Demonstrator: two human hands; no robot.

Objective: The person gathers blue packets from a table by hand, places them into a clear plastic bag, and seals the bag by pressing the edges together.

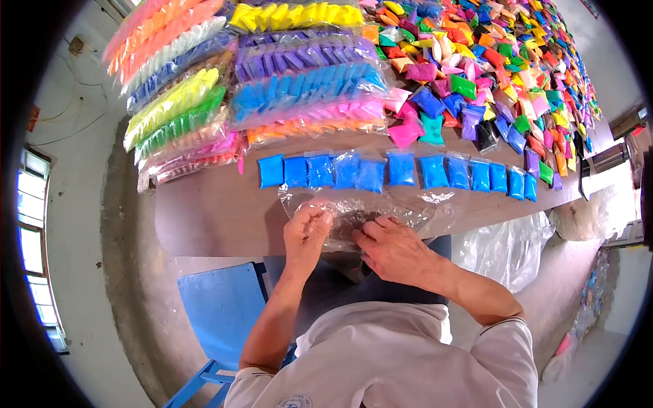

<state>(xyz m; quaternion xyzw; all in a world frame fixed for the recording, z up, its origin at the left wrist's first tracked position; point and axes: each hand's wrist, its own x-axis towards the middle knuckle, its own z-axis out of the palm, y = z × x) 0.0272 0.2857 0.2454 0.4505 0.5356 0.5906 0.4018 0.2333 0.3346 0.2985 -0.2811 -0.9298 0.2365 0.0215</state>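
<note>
A clear plastic bag (422, 211) lies crumpled along the front edge of the table, below a row of blue packets (347, 170). My left hand (307, 234) pinches the bag's left part between thumb and fingers. My right hand (394, 248) has curled fingers pressed on the plastic a little to the right. The blue packets lie side by side, several of them, just beyond both hands. What lies under the right fingertips is hidden.
Stacked bags of sorted coloured packets (306, 88) stand at the back left of the table (204, 211). A large heap of mixed coloured packets (490, 75) covers the back right. A blue chair (221, 306) stands at left; clear plastic sheeting (507, 251) hangs at right.
</note>
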